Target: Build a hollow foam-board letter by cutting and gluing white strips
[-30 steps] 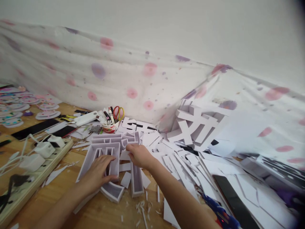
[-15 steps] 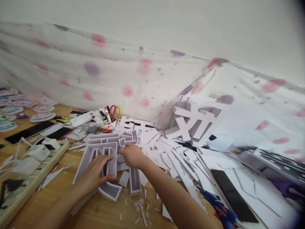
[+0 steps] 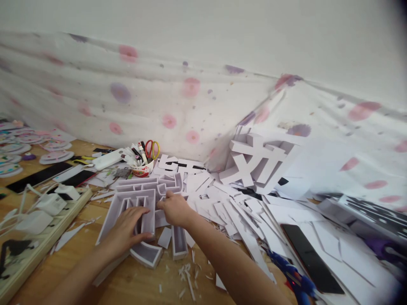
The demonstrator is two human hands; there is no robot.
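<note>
A hollow white character (image 3: 106, 212) with raised walls, apparently of foam board or card, lies on the wooden table. My left hand (image 3: 132, 224) curves over its left section, fingers on the inner walls and thumb apart near the lower edge. My right hand (image 3: 174, 207) is closed at the character's right side, its fingertips pinching what looks like a wall. The exact pinch point is hidden behind the fingers. Below the right hand projects a straight hollow stroke (image 3: 179, 243). A curved stroke (image 3: 146, 254) lies under the left thumb.
White offcuts (image 3: 229, 212) cover the table's middle and right. A blue glue gun (image 3: 294, 275) and a phone (image 3: 310, 258) lie at right. Another white character (image 3: 254, 161) leans behind. A cup (image 3: 142, 169) holds pens and scissors. A power strip (image 3: 47, 237) with chargers lies at left.
Both hands stay at almost the same spots on the character. The whole view has shifted very slightly; nothing has visibly been taken up or let go.
</note>
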